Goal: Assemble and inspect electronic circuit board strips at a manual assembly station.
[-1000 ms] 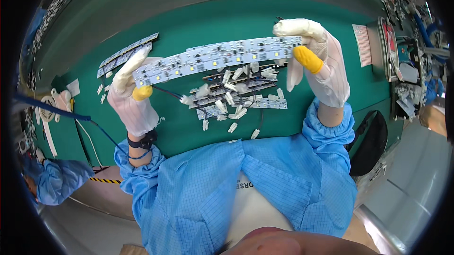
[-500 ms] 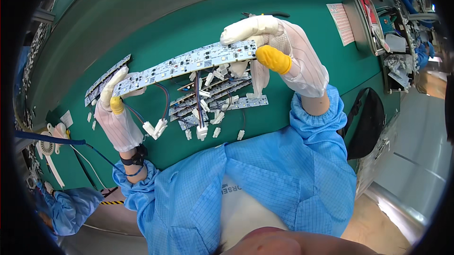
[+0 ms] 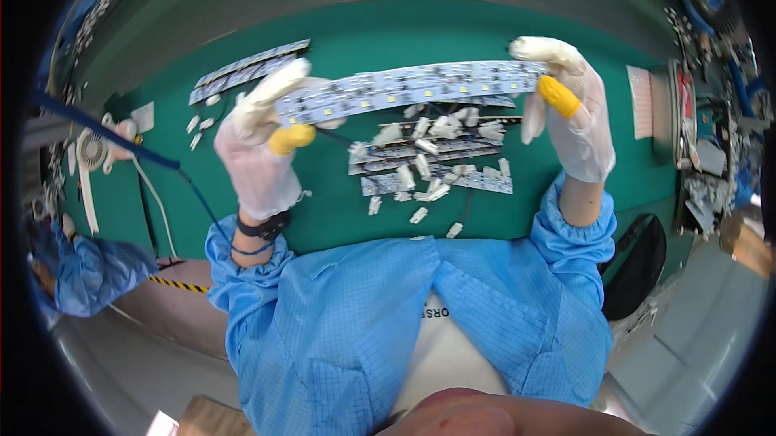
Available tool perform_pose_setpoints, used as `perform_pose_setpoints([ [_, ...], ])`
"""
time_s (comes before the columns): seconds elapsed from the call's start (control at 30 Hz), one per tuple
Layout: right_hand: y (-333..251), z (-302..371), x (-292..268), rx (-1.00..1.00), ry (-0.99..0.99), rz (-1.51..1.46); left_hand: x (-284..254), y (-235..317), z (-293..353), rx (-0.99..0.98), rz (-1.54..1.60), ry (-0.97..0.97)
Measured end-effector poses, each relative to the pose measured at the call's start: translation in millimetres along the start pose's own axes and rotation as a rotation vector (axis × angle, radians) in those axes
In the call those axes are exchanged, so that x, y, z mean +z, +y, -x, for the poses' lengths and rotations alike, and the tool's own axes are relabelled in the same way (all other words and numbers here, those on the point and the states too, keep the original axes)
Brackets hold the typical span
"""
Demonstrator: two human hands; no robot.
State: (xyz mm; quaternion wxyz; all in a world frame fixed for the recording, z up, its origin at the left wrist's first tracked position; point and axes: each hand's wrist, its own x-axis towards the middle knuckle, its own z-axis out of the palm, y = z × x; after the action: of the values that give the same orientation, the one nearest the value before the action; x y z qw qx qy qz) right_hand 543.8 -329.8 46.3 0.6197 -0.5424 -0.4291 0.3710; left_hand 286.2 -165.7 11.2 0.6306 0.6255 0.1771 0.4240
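The strip (image 3: 412,87), pale w/ small yellow lights, is up in the air, approx. level, over the far side of the pile. Its top edge looks a bit uneven, so it may be more than 1; too blurry to tell.

L grip (image 3: 263,109) is pinched on its L end, R grip (image 3: 578,92) on its R end. Both have just a thin gap, filled by the strip: yellow thumb tips (image 3: 558,96) on the near side, white fingers behind.

To hold it well, I'd pinch the ends lightly, w/ both hands at the same height, so it doesn't bend. Thumbs should stay off the lights, esp. at the ends. A dark wire (image 3: 335,137) hangs near the L grip w/ a white plug on it; best to lift it clear of the pile so it can't snag. Holding still would help too, bc the small parts look smeared.

Below is the pile: more boards (image 3: 388,157) w/ loose white plugs (image 3: 426,147) on top, on the green counter (image 3: 323,202). 2 spare boards (image 3: 250,68) lie beyond the L hand. Farther out: white fan (image 3: 95,151) at L, pink sheet (image 3: 640,101) and metal box (image 3: 664,113) at R.
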Motion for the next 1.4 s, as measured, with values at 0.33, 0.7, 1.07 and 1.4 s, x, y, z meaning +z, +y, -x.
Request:
perform_pose_setpoints([
  [0.33,3.5,-7.8,1.4,-0.023,-0.030,0.135,6.6,14.7,-11.4,-0.117,-0.099,0.087],
  [0.7,-0.1,-9.5,3.4,0.114,0.020,0.214,-2.5,3.7,-7.4,-0.037,-0.124,-0.033],
  [1.07,-0.2,-3.1,2.8,0.053,-0.003,0.202,0.6,3.6,-9.1,-0.036,-0.349,0.114],
  [1.4,-13.0,1.6,7.1,0.043,-0.291,-0.079,-7.7,-6.4,-22.0,-0.116,-0.616,0.038],
])
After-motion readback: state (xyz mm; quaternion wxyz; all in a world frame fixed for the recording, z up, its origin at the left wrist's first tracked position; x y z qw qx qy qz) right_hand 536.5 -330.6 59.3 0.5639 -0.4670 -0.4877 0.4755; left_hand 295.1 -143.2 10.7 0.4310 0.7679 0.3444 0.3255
